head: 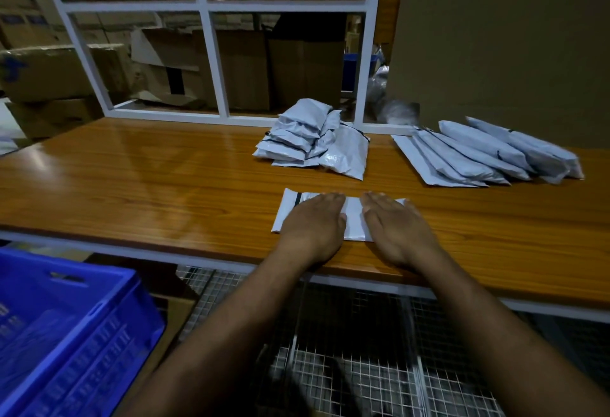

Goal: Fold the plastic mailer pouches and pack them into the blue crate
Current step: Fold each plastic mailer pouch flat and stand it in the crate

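While both palms lie flat on the pouch [353,215], best to finish the crease before lifting anything. Left hand [313,222] and right hand [396,225] both open, fingers straight, pressing down, gripping nothing. Pouch flat on the bench [148,179], near its front edge, its sealing strip at the end left of the left hand.

Probably the flattening or first-fold step. To do it well: keep one palm pinning the middle, sweep the other outward to drive air out, then bring the strip end over squarely so the edges meet. Slick plastic likely to spring back, so press the fold line firmly.

Beyond the pouch, a pile [310,142] of what look like folded pouches; right of that pile, a row [485,156] of longer, unfolded ones. Crate [76,334] low and left of the pouch, below bench level; nothing clearly visible inside.
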`<state>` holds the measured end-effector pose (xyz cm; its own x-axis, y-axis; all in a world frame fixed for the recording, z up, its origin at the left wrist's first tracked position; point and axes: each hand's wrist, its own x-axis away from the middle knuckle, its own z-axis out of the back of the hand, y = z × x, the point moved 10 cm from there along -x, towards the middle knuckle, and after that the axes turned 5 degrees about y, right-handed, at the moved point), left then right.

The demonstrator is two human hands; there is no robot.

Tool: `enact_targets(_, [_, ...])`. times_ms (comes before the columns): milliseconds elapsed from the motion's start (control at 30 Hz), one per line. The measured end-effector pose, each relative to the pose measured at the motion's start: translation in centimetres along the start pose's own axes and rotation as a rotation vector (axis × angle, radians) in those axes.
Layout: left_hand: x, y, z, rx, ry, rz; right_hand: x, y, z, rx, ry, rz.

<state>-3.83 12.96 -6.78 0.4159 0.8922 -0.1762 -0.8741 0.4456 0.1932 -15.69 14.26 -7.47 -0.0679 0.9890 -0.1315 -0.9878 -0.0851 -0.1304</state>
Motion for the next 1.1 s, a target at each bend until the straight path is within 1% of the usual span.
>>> enact_targets(100, [-0.3,0.2,-0.5,-0.091,-0.054,0.005,-0.2,0.6,0.5,0.012,-0.052,0.013])
enact_targets(167, [-0.5,-0.3,-0.9,-0.118,-0.071,0.035,-0.4,0.7,1.3,0.013,-0.034,0.03])
enact_targets(300, [-0.7,-1.1,-1.2,-0.114,-0.068,0.074,-0.5,0.6,0.9,-0.127,0.013,0.068])
enact_targets(433, [-0.9,-1.3,-1.0,-0.064,-0.095,0.074,-0.6,1.0,0.1,-0.225,-0.088,0.074])
enact_targets(467, [-1.0,-1.4,-1.0,-0.049,-0.103,0.082,-0.6,1.0,0.0,-0.209,-0.099,0.073])
enact_targets(533, [-1.3,-1.3,-0.3,-0.073,-0.06,0.092,-0.6,0.8,-0.2,-0.093,-0.079,0.09])
enact_targets(600, [-1.5,-0.5,0.7,-0.138,0.056,0.063,-0.7,0.7,-0.4,-0.003,-0.069,0.105])
enact_targets(667, [-1.5,0.4,1.2,-0.11,0.157,0.026,-0.6,0.8,-0.6,0.019,-0.067,0.096])
enact_targets(733, [-1.4,0.5,1.1,-0.042,0.179,0.019,-0.4,0.9,-0.4,0.006,-0.049,0.09])
enact_targets(800, [-1.4,0.1,0.5,-0.026,0.137,0.014,0.1,1.0,-0.2,-0.061,-0.048,0.099])
enact_targets(900, [-1.7,-0.1,-0.6,-0.056,0.039,0.0,0.9,2.7,0.2,-0.131,-0.1,0.084])
enact_targets(1000, [-1.9,0.1,-0.9,-0.062,-0.009,-0.006,1.4,5.1,1.1,-0.131,-0.133,0.047])
enact_targets(1100, [-2.0,0.1,-1.0,-0.072,-0.031,-0.002,1.8,5.5,0.8,-0.069,-0.154,0.06])
